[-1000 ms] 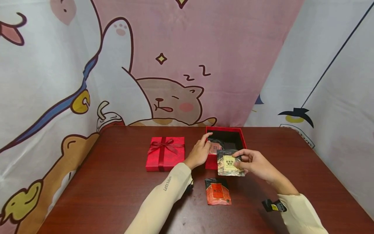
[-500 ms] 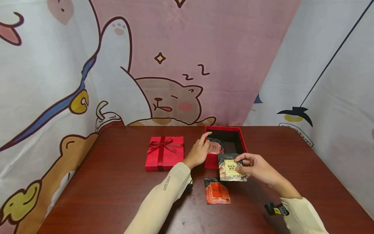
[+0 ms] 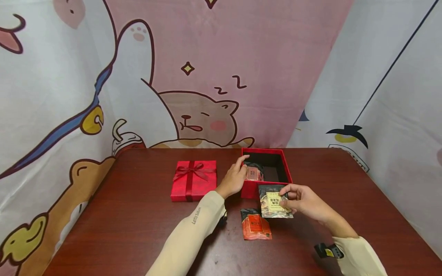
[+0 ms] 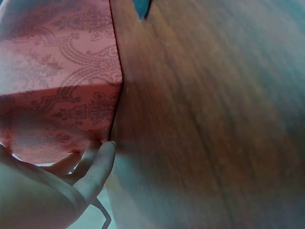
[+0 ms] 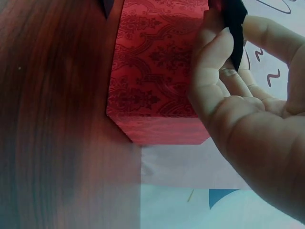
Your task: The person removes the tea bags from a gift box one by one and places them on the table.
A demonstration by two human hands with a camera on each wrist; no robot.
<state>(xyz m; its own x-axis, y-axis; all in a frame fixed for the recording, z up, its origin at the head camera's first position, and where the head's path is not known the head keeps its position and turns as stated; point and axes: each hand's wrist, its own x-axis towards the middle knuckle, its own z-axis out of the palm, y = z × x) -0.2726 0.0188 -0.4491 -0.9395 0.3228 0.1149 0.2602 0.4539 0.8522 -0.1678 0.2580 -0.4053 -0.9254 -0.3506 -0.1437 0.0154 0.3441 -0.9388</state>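
Note:
My right hand (image 3: 305, 199) pinches the right edge of a black pouch with a yellow label (image 3: 274, 203), held just in front of the open red box (image 3: 250, 189). In the right wrist view the pouch (image 5: 234, 28) shows edge-on between thumb and fingers. My left hand (image 3: 234, 179) rests against the box's left side, its fingers extended; the left wrist view shows those fingers (image 4: 97, 171) against the patterned wall (image 4: 62, 119). Inside the box at the left lies a pouch with a pink label (image 3: 253, 173). An orange-red pouch (image 3: 256, 226) lies flat on the table.
The red lid with a ribbon bow (image 3: 193, 180) lies left of my left hand. A brown wooden table (image 3: 138, 230) carries everything. Behind it hangs a printed cloth (image 3: 269, 76) with cartoon animals.
The yellow-labelled pouch in my right hand has moved toward me and slightly right, from over the box's front edge to in front of it. My left hand has stayed at the box.

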